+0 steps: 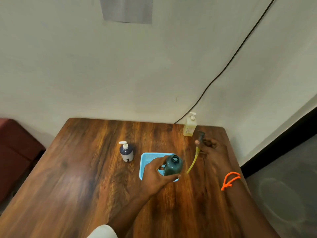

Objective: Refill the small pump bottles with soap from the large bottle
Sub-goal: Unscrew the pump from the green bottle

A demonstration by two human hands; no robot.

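Observation:
My left hand [155,174] grips a small dark green bottle [172,165] with its neck uncovered, held over a light blue tray [145,158]. To its right, my right hand [210,146] holds that bottle's dark pump head [201,136]; a yellowish dip tube [193,163] hangs down from it, clear of the bottle. A small dark blue pump bottle [127,152] with a white pump stands left of the tray. At the table's far right corner stands a larger yellow soap bottle [189,126] with a white pump.
The brown wooden table [77,177] meets a pale wall at the back. A black cable [223,69] runs down the wall behind the yellow bottle. A dark red seat [15,148] is at the left. An orange thread [229,180] circles my right wrist.

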